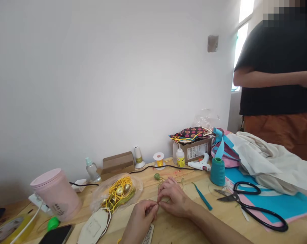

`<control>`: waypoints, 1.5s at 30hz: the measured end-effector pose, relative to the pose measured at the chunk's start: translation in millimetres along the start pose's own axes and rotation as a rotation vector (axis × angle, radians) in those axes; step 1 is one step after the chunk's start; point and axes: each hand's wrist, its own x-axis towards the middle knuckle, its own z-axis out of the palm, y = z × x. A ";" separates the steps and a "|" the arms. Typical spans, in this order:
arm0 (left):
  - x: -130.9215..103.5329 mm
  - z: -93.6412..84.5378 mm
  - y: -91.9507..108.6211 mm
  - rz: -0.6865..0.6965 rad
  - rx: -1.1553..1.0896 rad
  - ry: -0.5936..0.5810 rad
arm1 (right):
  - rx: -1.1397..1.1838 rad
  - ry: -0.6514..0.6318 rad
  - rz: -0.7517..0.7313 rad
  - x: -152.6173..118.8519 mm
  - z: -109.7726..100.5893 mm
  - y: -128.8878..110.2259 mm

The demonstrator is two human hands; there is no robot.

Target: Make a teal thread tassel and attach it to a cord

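Note:
My left hand (141,218) and my right hand (174,200) meet above the wooden table, fingertips pinched close together. Whatever lies between the fingers is too fine to make out. Just beyond my right hand is a small green ball of thread (157,176), with green strands trailing from it. A patterned card (148,236) shows partly beneath my left hand. To the left lies an off-white fabric piece (94,226) with a stitched outline. A teal tassel-like strip (202,196) rests to the right of my right hand.
A clear bag of yellow cords (119,191) with gold bells and a pink container (56,195) stand left. Black-handled scissors (247,201), a teal thread cone (217,171), a glue gun (200,165) and a glue bottle (180,157) are right. A person (277,67) stands beyond the cloth.

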 end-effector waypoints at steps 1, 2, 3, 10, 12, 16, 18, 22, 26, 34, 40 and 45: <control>-0.3 0.3 0.6 -0.001 0.008 0.002 | -0.019 -0.008 -0.010 0.4 -0.1 0.2; -0.6 0.5 1.1 -0.001 0.016 0.004 | -0.036 -0.011 -0.018 0.6 -0.4 0.6; -0.8 0.7 1.4 -0.001 0.023 0.006 | -0.050 -0.006 -0.024 0.6 -1.1 1.1; -0.4 0.9 1.2 -0.037 -0.014 -0.002 | 0.008 0.013 -0.021 -0.9 -4.6 2.0; -0.7 1.2 1.3 -0.036 -0.021 -0.007 | 0.013 0.010 -0.026 -0.7 -4.0 1.7; -0.9 2.0 2.0 -0.040 -0.019 -0.028 | 0.001 0.033 -0.025 -0.6 -4.1 2.5; -0.5 2.4 2.4 -0.038 -0.010 -0.023 | 0.010 0.028 -0.019 -1.1 -4.9 3.7; 0.1 2.7 3.9 -0.036 -0.008 -0.019 | 0.008 -0.017 -0.037 -1.8 -3.6 5.4; -0.1 2.4 4.2 -0.047 0.002 -0.023 | -0.026 -0.024 -0.039 -1.7 -1.5 6.1; 2.8 1.8 -4.7 -0.056 -0.069 -0.035 | -0.046 0.010 -0.045 -1.9 -6.5 12.1; 3.6 -1.0 -9.3 -0.175 -0.390 -0.015 | -0.055 0.003 -0.037 -0.8 -8.4 10.1; 6.3 -1.8 -16.1 -0.139 -0.324 0.008 | -0.057 0.000 -0.062 -0.1 -11.8 8.6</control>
